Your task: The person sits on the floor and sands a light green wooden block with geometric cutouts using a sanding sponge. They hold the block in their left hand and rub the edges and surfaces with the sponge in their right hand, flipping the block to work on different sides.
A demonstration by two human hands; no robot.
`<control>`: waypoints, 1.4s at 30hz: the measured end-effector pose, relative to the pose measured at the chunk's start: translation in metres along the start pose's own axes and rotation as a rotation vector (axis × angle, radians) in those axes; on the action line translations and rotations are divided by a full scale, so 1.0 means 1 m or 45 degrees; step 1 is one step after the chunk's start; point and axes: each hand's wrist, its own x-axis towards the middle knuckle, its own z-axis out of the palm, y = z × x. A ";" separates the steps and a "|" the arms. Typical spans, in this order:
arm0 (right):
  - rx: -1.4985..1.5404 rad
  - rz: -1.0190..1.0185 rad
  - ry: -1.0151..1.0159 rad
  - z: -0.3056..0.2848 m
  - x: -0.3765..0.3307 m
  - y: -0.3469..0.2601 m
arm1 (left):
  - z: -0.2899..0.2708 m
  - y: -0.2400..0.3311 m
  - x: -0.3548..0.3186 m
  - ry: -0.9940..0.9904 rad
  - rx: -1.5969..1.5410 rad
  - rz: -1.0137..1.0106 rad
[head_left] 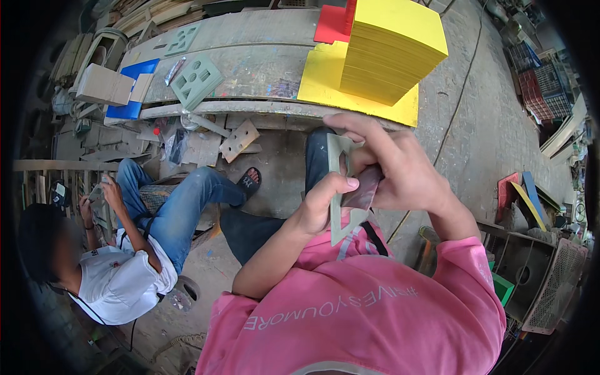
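Close in front of my chest, my left hand [322, 203] grips a thin grey-green board [338, 232] with shaped cut-outs, its thumb over the face. The board stands roughly on edge. My right hand [400, 164] is closed around a folded dark reddish-brown sheet [365, 187] that looks like sandpaper, held against the board's right side. Its fingers reach over the board's upper part, and some fingertips are hidden behind it. Similar grey-green boards with cut-outs [197, 81] lie on the wooden bench [262, 72] ahead.
A tall stack of yellow boards [390, 56] rises from the bench's right end, beside red pieces [331, 25]. Blue boards [125, 111] and a tan block [105, 85] are at its left. A seated co-worker [128, 269] holds a small device. Crates [537, 81] stand far right.
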 end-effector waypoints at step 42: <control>0.044 -0.010 0.450 -0.001 0.001 -0.006 | 0.031 0.003 0.011 0.130 -0.027 0.685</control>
